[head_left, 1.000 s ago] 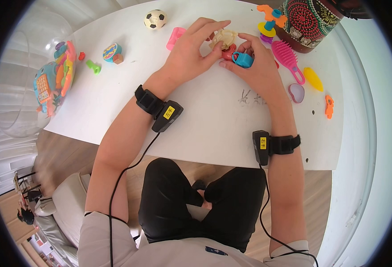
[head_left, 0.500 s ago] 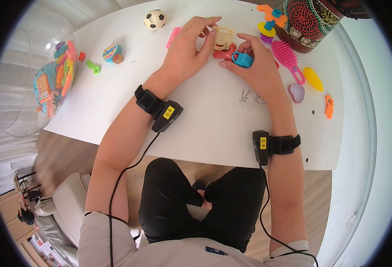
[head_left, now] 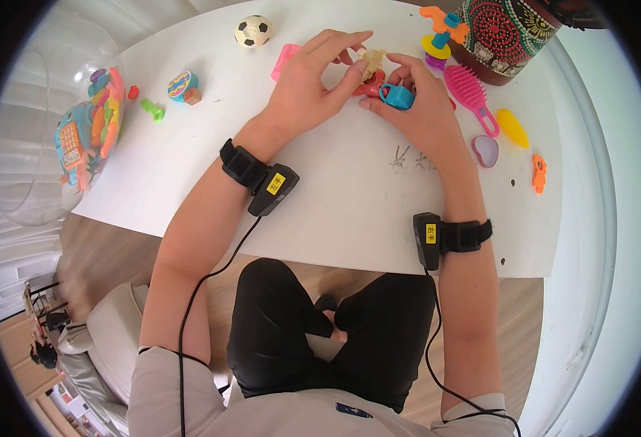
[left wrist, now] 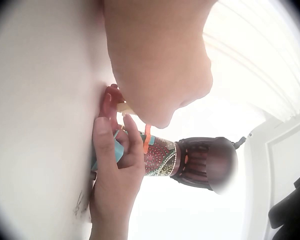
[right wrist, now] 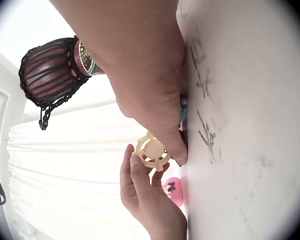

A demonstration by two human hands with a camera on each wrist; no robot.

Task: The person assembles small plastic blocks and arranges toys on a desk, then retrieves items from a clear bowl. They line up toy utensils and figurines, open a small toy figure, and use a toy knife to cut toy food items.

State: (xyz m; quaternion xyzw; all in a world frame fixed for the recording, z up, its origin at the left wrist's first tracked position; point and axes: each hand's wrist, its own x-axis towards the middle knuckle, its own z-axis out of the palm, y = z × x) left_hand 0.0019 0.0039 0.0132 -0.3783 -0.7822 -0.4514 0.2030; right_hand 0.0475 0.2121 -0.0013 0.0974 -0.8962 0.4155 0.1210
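In the head view the left hand [head_left: 300, 93] pinches a cream wheel-shaped piece [head_left: 371, 64] by its left side, thumb below. The right wrist view shows that wheel [right wrist: 153, 149] with its ring and round centre, between the left hand's [right wrist: 152, 202] thumb and fingers. The right hand [head_left: 428, 109] holds a blue piece [head_left: 398, 96] between thumb and curled fingers. A red piece [head_left: 368, 89] lies between the hands, just under the wheel; whether they touch is unclear. From the left wrist, the red piece [left wrist: 108, 106] appears beyond the right hand's [left wrist: 115, 172] fingertips.
A soccer ball [head_left: 253, 31] and a pink piece [head_left: 284, 61] are left of the hands. To the right are a stacked toy [head_left: 437, 48], patterned drum [head_left: 506, 36], pink brush [head_left: 468, 89], yellow piece [head_left: 511, 129] and heart-shaped piece [head_left: 484, 151].
The left hand moved left and then back right. The cream wheel faced the head camera half a second ago and is now turned more edge-on. The right hand with the blue piece has barely moved.
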